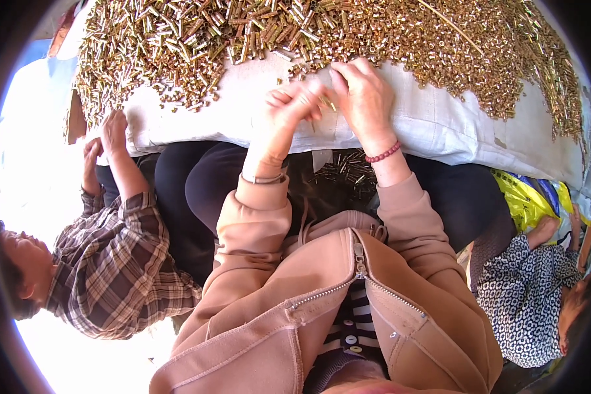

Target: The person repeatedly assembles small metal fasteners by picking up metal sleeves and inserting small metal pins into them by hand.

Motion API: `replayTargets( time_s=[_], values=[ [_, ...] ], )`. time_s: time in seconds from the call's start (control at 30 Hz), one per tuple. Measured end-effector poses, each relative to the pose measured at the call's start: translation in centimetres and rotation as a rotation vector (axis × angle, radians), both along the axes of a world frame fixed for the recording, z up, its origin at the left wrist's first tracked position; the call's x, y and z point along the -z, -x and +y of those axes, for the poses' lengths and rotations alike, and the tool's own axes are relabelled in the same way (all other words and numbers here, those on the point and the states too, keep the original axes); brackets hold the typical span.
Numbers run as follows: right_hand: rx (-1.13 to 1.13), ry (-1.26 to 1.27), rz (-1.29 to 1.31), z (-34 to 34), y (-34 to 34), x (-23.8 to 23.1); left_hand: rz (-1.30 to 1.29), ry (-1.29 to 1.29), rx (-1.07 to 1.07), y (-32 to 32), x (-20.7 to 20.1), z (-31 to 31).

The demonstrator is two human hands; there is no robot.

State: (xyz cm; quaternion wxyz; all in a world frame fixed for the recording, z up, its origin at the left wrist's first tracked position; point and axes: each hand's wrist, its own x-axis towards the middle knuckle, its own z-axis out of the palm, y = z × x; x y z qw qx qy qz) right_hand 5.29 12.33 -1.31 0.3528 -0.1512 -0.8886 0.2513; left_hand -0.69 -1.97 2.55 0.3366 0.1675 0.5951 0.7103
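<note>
My left hand (287,110) is raised over the near edge of the white cloth, its fingers curled together and smeared by motion. Slim brass-coloured pieces (328,104) show at its fingertips, between the two hands. Close beside it, my right hand (366,98) has its fingers bent and drawn together; whatever they hold is hidden. Just beyond both hands lies a heap of small gold metal parts (407,39), short rings and tubes. Longer thin metal tubes (177,29) are piled to the left. More dark slender metal pieces (348,172) lie in my lap below the cloth edge.
The white cloth (440,118) covers the work surface. A thin stick (450,26) rests on the heap. At the left a person in a plaid shirt (115,262) works at the same surface; at the right sits another in a patterned top (519,295), beside a yellow bag (522,200).
</note>
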Motion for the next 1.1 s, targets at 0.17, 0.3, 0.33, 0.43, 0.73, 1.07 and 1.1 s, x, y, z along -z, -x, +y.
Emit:
replayTargets(
  time_s=[0.17, 0.3, 0.33, 0.43, 0.73, 1.07, 1.1],
  values=[
    [-0.021, 0.005, 0.106, 0.5, -0.6, 0.3, 0.442, 0.132, -0.015, -0.6, 0.0, 0.4],
    [-0.032, 0.001, 0.093, 0.6, -0.6, 0.4, 1.049, 0.409, -0.523, 3.8, 3.4, 1.2],
    [-0.043, 0.059, 0.089, 0.5, -0.6, 0.3, 1.051, 0.409, -0.526, 4.6, 4.0, 1.1],
    [-0.051, 0.136, 0.071, 0.6, -0.7, 0.1, 1.220, 0.590, -0.503, 5.3, 4.1, 1.6],
    [-0.098, 0.369, 0.101, 0.9, -0.5, 0.3, 1.097, 0.759, -0.395, 5.7, 3.5, 1.5],
    [-0.380, 1.077, 0.270, 0.3, -0.7, -1.7, -0.194, -0.153, -0.306, 2.1, 1.0, 1.0],
    [-0.397, 1.045, 0.272, 0.0, -0.8, -2.1, -0.198, -0.152, -0.306, 2.0, 1.0, 0.8]
  ],
)
